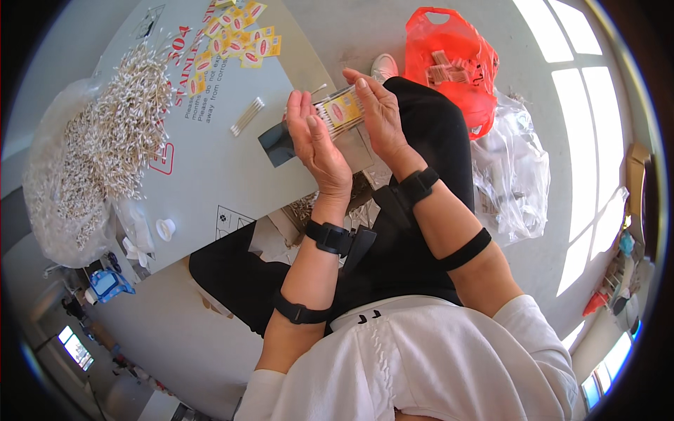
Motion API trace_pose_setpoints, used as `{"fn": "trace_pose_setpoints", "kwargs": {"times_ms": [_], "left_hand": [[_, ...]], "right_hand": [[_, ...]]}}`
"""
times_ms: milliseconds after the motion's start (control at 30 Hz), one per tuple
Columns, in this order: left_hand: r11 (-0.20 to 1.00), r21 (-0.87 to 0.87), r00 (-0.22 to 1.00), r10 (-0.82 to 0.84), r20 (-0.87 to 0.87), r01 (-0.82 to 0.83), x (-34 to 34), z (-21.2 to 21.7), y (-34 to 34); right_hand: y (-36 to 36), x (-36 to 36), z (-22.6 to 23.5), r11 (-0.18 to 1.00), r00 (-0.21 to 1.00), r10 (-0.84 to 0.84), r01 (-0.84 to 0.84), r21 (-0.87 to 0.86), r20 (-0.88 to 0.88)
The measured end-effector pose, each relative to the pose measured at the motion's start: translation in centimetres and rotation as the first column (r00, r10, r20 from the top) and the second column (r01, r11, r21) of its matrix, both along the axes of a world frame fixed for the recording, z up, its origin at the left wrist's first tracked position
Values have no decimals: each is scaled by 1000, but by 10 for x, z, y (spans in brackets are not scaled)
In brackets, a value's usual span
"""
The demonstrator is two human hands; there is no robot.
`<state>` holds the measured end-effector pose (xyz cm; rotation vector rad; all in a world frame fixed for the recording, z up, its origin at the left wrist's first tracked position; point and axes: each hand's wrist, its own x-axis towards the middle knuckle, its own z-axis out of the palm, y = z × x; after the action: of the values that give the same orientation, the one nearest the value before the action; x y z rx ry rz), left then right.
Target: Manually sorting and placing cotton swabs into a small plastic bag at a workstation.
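Observation:
A bundle of cotton swabs [337, 128] with a yellow label card [344, 109] on top is held between my two hands, past the table's right edge. My left hand [316, 144] presses the bundle's left end, its fingers stretched upward and thumb alongside. My right hand [380, 116] grips the other end, thumb on top near the card. One loose swab tip [321, 88] sticks out above the bundle. Beside my left hand, a dark flat piece [279, 144] lies at the table edge. A few swabs [248, 116] lie together on the table, left of my hands.
A large heap of cotton swabs [130, 119] spills from a clear plastic bag [45, 175] on the grey table [203, 168]. Several yellow cards [242, 35] are scattered at its far side. A red bag [484, 77] with packs inside and a clear bag [519, 175] stand at right.

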<state>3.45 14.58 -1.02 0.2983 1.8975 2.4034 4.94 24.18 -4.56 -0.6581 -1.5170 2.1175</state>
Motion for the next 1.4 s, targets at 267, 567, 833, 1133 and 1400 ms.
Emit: {"fn": "trace_pose_setpoints", "kwargs": {"times_ms": [267, 567, 833, 1133, 1400], "left_hand": [[977, -187, 986, 71, -154, -100, -28, -2, -17], [512, -836, 830, -367, -420, -197, -85, 5, -47], [582, -793, 775, -412, -479, -180, -73, 6, -52], [588, -803, 702, -532, -474, -96, -76, 14, -32], [532, -808, 792, -364, -490, -255, -66, 16, -57]], "right_hand": [[4, 2, -3, 1000, 1000, 7, -7, -9, 17], [1, 2, 1, 998, 1000, 19, -19, -61, -4], [1, 2, 1, 997, 1000, 24, -23, -75, 13], [1, 3, -1, 994, 998, 69, -69, -81, -1], [3, 2, 1, 992, 999, 54, -53, -119, 2]]}}
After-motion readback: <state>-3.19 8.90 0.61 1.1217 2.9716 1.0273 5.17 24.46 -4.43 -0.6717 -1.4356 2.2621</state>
